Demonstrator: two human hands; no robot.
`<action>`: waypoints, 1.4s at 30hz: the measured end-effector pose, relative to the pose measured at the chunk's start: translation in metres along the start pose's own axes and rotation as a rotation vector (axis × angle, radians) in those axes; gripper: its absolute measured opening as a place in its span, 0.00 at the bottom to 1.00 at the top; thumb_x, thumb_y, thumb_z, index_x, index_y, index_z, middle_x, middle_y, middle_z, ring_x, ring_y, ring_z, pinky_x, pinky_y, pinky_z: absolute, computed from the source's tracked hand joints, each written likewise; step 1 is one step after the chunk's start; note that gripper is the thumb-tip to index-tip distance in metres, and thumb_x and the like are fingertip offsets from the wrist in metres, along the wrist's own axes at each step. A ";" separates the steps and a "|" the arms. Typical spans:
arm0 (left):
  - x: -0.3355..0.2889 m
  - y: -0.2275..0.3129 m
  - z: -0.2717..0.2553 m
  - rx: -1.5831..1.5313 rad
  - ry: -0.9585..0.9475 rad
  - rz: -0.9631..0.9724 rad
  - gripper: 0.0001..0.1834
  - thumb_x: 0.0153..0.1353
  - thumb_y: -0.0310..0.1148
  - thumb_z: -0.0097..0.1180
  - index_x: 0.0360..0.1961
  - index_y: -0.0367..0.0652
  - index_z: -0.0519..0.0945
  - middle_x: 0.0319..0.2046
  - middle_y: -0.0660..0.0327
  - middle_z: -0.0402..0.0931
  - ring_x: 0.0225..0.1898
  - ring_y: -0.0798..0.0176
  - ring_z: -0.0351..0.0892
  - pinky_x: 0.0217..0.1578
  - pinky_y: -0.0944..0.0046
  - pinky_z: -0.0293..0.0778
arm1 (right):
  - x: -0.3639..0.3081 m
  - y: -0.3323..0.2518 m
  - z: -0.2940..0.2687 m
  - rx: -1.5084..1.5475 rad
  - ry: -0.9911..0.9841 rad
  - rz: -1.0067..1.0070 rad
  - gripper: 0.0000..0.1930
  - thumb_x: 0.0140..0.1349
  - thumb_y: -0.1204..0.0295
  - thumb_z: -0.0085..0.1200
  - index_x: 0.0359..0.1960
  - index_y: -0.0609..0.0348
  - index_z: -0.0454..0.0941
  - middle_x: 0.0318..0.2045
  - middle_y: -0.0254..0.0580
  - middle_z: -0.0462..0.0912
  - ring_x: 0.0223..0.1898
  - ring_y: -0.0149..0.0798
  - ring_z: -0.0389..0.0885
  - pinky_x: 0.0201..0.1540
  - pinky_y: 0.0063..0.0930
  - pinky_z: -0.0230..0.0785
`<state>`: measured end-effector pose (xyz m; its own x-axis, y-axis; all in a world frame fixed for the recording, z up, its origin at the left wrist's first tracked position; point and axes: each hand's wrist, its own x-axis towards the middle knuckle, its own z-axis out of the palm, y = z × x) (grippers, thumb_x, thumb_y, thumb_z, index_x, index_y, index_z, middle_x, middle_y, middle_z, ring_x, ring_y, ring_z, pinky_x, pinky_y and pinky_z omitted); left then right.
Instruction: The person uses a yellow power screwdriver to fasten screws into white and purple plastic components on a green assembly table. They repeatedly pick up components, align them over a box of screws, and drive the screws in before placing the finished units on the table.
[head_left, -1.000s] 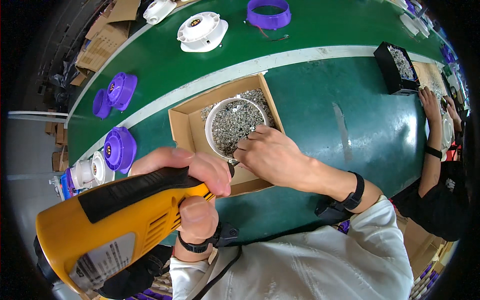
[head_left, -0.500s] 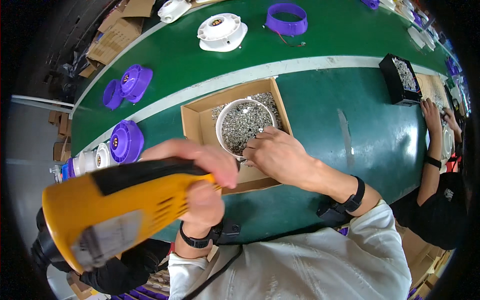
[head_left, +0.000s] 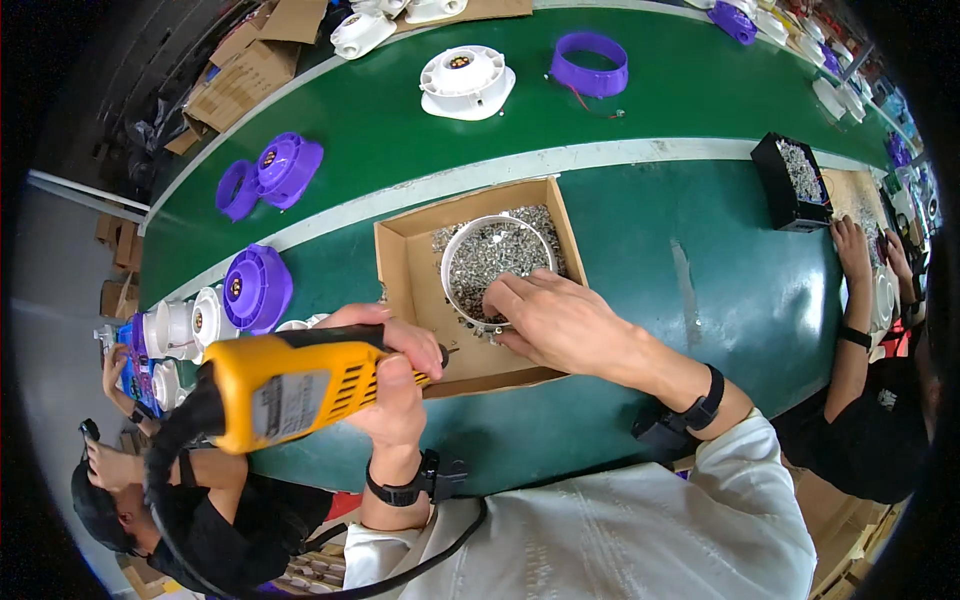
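Note:
A yellow and black corded power screwdriver is gripped in my left hand. Its tip points right, over the near left part of an open cardboard box. Inside the box stands a round white tub, filled with small silvery screws. My right hand reaches over the tub's near right rim with bent fingers. Its index fingertip is at the screws, and the thumb is lower, by the rim. Whatever those fingers pinch is too small or hidden to make out.
White housings and purple housings stand on the green bench, with a purple ring at the back. A black bin of screws is at right, near a co-worker's hands. Another co-worker sits at lower left.
The screwdriver has swung away from my right hand, its body now farther from view and its cord showing. My right fingers have shifted over the tub. The co-worker at left is now visible.

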<state>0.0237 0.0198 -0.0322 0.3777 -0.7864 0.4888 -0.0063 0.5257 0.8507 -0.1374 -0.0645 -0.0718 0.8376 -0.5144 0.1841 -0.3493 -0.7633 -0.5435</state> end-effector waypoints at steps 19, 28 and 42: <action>-0.011 -0.023 -0.013 0.051 0.056 -0.063 0.27 0.59 0.42 0.56 0.47 0.33 0.60 0.14 0.60 0.67 0.13 0.66 0.66 0.16 0.66 0.66 | 0.006 -0.003 -0.005 0.170 -0.032 -0.047 0.08 0.54 0.74 0.51 0.34 0.62 0.69 0.34 0.46 0.72 0.36 0.50 0.74 0.43 0.41 0.67; -0.014 -0.025 -0.016 0.053 0.070 -0.056 0.26 0.58 0.42 0.58 0.46 0.34 0.62 0.15 0.61 0.68 0.13 0.67 0.66 0.16 0.67 0.66 | 0.007 -0.004 -0.001 0.122 -0.073 -0.068 0.09 0.54 0.74 0.52 0.35 0.63 0.68 0.35 0.48 0.72 0.38 0.53 0.75 0.43 0.44 0.68; -0.016 -0.029 -0.022 0.114 0.023 -0.032 0.24 0.59 0.40 0.56 0.46 0.33 0.62 0.14 0.61 0.67 0.13 0.68 0.66 0.16 0.67 0.67 | 0.007 -0.005 -0.001 0.093 -0.099 -0.093 0.08 0.55 0.73 0.52 0.34 0.62 0.70 0.34 0.47 0.72 0.38 0.50 0.76 0.41 0.42 0.69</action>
<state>0.0378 0.0248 -0.0687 0.4007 -0.7940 0.4571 -0.0987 0.4586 0.8831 -0.1298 -0.0649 -0.0668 0.9035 -0.3984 0.1578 -0.2319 -0.7642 -0.6018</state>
